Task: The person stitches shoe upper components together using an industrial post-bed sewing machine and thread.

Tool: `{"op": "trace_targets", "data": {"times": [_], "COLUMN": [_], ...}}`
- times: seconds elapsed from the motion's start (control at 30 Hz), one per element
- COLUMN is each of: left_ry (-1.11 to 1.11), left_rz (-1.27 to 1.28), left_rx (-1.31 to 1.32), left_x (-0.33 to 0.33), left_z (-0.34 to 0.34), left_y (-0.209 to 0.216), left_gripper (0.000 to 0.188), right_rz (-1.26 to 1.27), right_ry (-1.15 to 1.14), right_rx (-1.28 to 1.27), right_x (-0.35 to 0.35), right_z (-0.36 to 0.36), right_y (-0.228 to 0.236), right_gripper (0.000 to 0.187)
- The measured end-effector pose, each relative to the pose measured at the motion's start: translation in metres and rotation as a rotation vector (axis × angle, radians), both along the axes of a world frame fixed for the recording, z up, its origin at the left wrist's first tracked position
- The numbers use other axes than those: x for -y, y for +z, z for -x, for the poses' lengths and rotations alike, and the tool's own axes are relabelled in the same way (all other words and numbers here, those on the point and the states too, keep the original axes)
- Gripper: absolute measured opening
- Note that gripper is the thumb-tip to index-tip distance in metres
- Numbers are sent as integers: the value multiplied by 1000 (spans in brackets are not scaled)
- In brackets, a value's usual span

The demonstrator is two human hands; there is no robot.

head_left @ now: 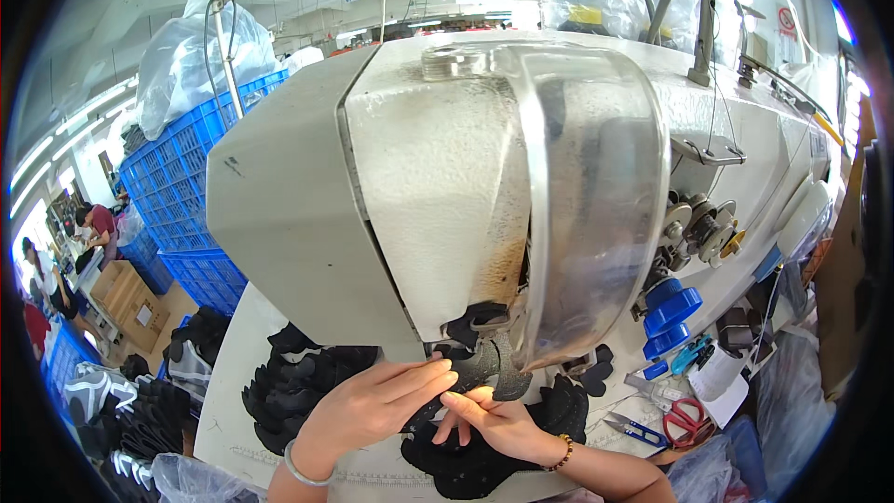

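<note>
A large off-white sewing machine fills the middle, its needle area low down by a clear plastic guard. Under it, a dark, curved shoe-upper piece lies at the stitching spot. My left hand reaches in from the left, fingers straight and close together on the piece's near edge, thumb hidden. From the right, my right hand pinches the same edge between thumb and forefinger, with its other fingers curled below. A stack of black cut pieces lies left of my hands, and another black pile lies beneath them.
At right on the table lie blue thread snips, red-handled scissors and a blue knob on the machine. Blue crates stand at left, above shoe parts. People work at far left.
</note>
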State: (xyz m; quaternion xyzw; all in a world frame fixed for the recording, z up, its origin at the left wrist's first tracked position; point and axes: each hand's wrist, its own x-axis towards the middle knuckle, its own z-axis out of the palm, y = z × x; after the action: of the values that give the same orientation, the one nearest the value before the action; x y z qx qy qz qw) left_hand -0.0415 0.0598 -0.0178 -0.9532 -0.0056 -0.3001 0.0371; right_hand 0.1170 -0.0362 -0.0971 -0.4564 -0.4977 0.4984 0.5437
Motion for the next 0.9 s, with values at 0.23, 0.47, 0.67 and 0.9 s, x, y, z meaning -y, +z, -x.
{"op": "trace_targets", "data": {"times": [0.23,0.47,0.67,0.9], "left_ry": [47,62,90,105], "left_rz": [-3,-89,-103,-231], "left_rx": [-35,8,-1,-56], "left_x": [1,4,11,15], "left_z": [-4,-7,-7,-11], "left_y": [-3,-6,-1,0], "left_gripper": [40,37,33,36], "right_rz": [10,58,-17,-41], "right_ry": [-12,68,59,27], "right_rx": [-50,70,110,5], "right_x": [1,5,6,10], "right_z": [-5,-9,-7,-8], "right_y": [2,4,6,6], "right_gripper": [32,38,37,33]}}
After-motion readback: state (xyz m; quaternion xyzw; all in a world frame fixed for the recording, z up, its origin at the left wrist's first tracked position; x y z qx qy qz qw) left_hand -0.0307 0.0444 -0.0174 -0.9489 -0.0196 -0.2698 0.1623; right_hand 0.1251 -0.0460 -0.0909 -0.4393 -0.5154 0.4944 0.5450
